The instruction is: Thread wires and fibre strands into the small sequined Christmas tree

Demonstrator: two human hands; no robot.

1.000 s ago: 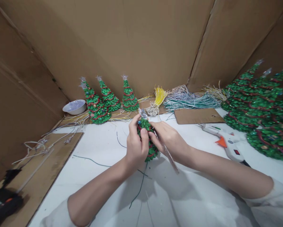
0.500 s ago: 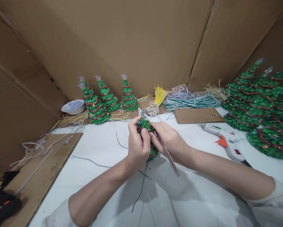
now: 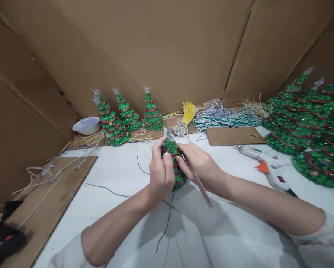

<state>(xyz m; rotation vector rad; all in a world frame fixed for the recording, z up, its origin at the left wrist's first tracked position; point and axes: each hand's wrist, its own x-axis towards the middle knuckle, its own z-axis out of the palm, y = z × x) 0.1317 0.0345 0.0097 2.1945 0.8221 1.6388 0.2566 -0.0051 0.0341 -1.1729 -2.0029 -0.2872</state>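
Note:
A small green cone tree (image 3: 176, 163) with red garland and a clear star on top is held over the white table (image 3: 122, 175). My left hand (image 3: 161, 173) wraps round its left side, thumb and fingers closed on it. My right hand (image 3: 202, 167) pinches the tree's right side and also holds a thin metal tool (image 3: 202, 188) that slants down to the right. A dark green wire (image 3: 164, 227) hangs from the tree's base onto the table.
Three finished small trees (image 3: 128, 115) stand at the back left beside a white bowl (image 3: 87, 125). Wire bundles (image 3: 225, 117) lie at the back. A glue gun (image 3: 269, 167) and several larger trees (image 3: 309, 126) are on the right. Cardboard walls enclose the table.
The tree has been turned slightly in my hands and my left thumb has shifted on it. Both hands stay in the same place.

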